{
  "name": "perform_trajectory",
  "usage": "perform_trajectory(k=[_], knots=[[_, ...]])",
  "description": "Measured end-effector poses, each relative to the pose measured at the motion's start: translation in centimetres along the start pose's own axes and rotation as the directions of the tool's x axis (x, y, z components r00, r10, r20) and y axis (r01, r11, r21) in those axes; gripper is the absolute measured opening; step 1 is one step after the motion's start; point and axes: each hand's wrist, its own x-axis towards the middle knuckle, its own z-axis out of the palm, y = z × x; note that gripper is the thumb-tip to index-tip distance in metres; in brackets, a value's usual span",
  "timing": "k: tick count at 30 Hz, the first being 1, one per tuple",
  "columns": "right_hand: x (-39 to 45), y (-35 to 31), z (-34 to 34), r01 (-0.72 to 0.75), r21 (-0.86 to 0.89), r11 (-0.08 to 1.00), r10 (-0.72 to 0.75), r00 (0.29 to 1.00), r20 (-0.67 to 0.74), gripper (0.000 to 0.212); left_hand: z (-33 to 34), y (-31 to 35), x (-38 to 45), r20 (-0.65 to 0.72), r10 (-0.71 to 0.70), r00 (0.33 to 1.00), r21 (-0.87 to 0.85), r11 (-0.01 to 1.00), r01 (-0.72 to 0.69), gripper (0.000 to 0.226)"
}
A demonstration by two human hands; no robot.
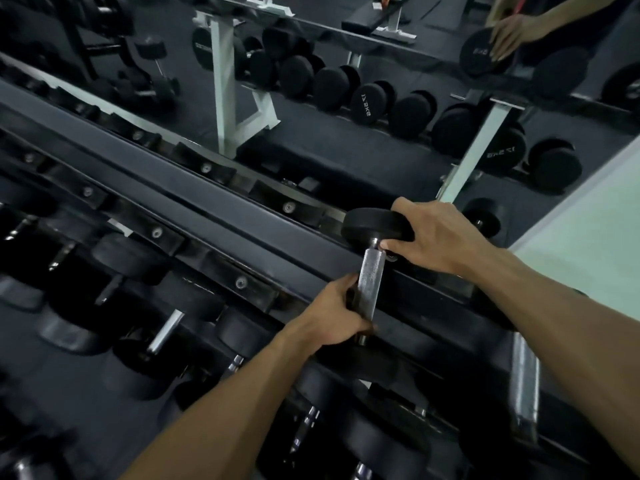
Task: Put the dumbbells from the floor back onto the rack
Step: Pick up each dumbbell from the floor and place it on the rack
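Note:
A black dumbbell (373,226) with round rubber heads and a knurled steel handle lies across the top tier of the dark rack (194,199), near its right end. My left hand (334,315) is wrapped around the lower part of the handle. My right hand (434,239) grips the far head, thumb against the handle's neck. The near head is hidden under my left hand and forearm.
Several dumbbells (166,332) fill the lower tier on the left and below my arms. A wall mirror (346,109) behind the rack reflects the rack's dumbbells and a person's hands. A pale green wall (585,233) stands at the right. Another steel handle (524,372) lies at the rack's right end.

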Motion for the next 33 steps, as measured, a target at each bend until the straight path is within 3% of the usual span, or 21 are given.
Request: perform_trajectory(k=[9, 17, 20, 23, 27, 33], knots=[[-0.5, 0.2, 0.3, -0.057, -0.026, 0.998, 0.056, 0.998, -0.009, 0.04, -0.5, 0.2, 0.1, 0.069, 0.001, 0.998, 0.099, 0.995, -0.007, 0.07], [-1.0, -0.4, 0.5, -0.129, -0.045, 0.991, 0.13, 0.991, 0.022, 0.038, -1.6, 0.0, -1.6, -0.012, 0.042, 0.999, 0.192, 0.981, -0.038, 0.063], [-1.0, -1.5, 0.3, -0.11, -0.038, 0.993, 0.111, 0.993, 0.032, 0.052, -2.9, 0.0, -3.2, -0.042, 0.057, 0.998, 0.226, 0.973, -0.046, 0.061], [-0.1, -4.0, -0.3, -0.045, -0.037, 0.998, 0.045, 0.999, -0.001, 0.063, -4.4, -0.5, -4.6, -0.093, 0.052, 0.994, 0.258, 0.966, -0.026, 0.065], [2.0, -9.5, -0.3, 0.101, -0.039, 0.994, -0.102, 0.994, -0.024, 0.06, -7.0, -2.1, -7.2, -0.18, 0.016, 0.983, 0.316, 0.948, 0.043, 0.064], [4.4, -19.9, 2.1, 0.358, -0.05, 0.932, -0.352, 0.931, 0.1, 0.061, -12.0, -7.5, -13.9, -0.437, -0.062, 0.898, 0.361, 0.902, 0.238, 0.058]])
